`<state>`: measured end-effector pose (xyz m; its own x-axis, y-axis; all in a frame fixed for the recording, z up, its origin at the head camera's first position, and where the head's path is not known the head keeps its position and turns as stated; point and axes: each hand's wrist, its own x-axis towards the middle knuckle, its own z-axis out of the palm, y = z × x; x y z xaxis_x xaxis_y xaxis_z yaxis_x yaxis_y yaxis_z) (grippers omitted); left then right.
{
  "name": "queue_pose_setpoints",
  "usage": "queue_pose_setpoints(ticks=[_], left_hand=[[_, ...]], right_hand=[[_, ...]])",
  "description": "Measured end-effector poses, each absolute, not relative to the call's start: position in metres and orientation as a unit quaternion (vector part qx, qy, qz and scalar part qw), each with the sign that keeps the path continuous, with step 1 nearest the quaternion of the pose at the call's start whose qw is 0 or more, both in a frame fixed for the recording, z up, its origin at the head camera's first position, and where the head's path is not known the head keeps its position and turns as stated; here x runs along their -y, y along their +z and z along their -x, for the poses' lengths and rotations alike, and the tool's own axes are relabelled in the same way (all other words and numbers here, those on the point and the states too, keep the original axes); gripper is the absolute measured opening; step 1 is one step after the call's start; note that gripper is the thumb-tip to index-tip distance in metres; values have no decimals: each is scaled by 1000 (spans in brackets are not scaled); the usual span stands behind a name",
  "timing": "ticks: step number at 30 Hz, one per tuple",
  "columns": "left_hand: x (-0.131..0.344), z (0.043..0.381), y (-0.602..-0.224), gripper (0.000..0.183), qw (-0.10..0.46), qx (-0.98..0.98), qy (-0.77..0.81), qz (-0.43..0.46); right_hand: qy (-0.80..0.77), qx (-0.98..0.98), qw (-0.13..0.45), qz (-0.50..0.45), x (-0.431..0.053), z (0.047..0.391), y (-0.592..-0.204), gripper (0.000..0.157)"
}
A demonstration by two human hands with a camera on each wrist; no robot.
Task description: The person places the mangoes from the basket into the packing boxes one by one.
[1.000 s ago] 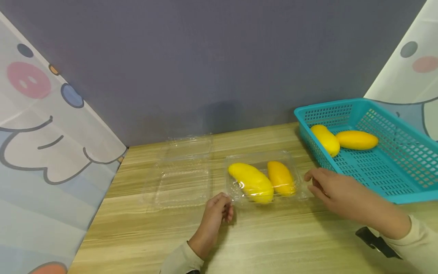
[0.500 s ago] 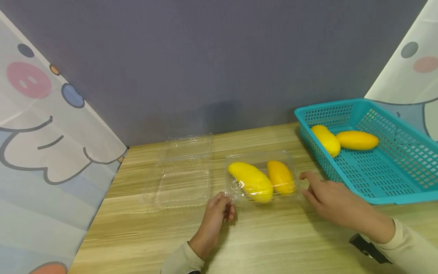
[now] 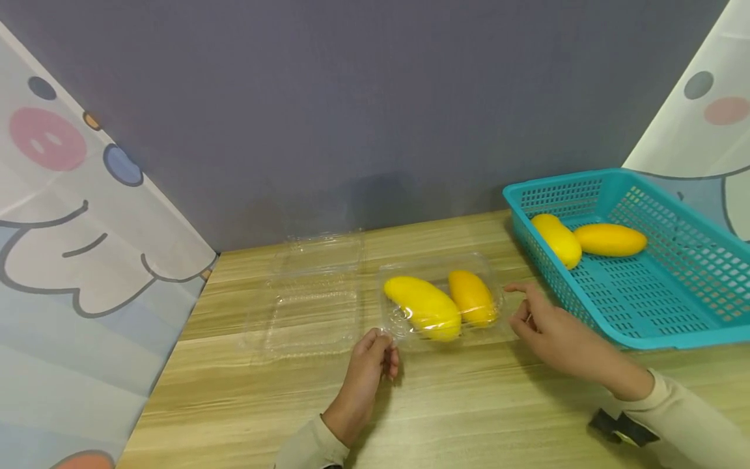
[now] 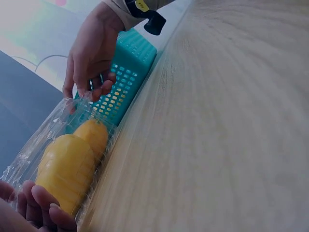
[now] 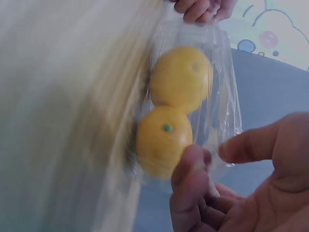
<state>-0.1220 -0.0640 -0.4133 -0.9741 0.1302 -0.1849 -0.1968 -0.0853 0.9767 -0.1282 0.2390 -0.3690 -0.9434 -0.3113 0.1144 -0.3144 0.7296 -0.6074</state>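
Note:
A clear plastic clamshell box (image 3: 400,319) stands closed or nearly so over two yellow mangoes, one longer mango (image 3: 423,306) on the left and a deeper yellow mango (image 3: 472,299) on the right. At the box's near left corner my left hand (image 3: 366,368) pinches the plastic edge. My right hand (image 3: 556,332) is at the right edge, its index finger stretched toward the lid and its thumb apart below. In the right wrist view a gap shows between thumb (image 5: 251,145) and fingertips, close against the plastic. Whether they grip the rim is unclear.
To the left another clear plastic box (image 3: 316,319) lies open on the wooden table (image 3: 445,417). A turquoise basket (image 3: 621,296) at the right holds two mangoes (image 3: 611,240). A grey panel (image 3: 375,117) stands behind, with cartoon-printed sheets at both sides.
My right hand has moved left, from beside the basket to the box's right edge. The box with its mangoes has shifted slightly left and away. My left hand stays at its corner.

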Motion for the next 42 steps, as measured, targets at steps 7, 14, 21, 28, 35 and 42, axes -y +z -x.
queue_pose_setpoints(ticks=[7, 14, 21, 28, 35, 42], left_hand=[[64, 121, -412, 18, 105, -663, 740, 30], [62, 120, -412, 18, 106, -659, 744, 33], [62, 120, -413, 19, 105, -655, 747, 41], [62, 120, -413, 20, 100, -654, 749, 42], [62, 120, -412, 20, 95, -657, 747, 38], [61, 122, -412, 22, 85, -666, 740, 44]], right_hand=[[510, 844, -111, -120, -239, 133, -376, 64], [546, 816, -185, -37, -242, 137, -379, 57], [524, 819, -229, -57, -247, 142, -381, 29], [506, 826, -238, -73, -247, 145, -382, 34], [506, 825, -239, -84, -247, 146, -382, 35], [506, 825, -237, -88, -247, 147, -382, 38]])
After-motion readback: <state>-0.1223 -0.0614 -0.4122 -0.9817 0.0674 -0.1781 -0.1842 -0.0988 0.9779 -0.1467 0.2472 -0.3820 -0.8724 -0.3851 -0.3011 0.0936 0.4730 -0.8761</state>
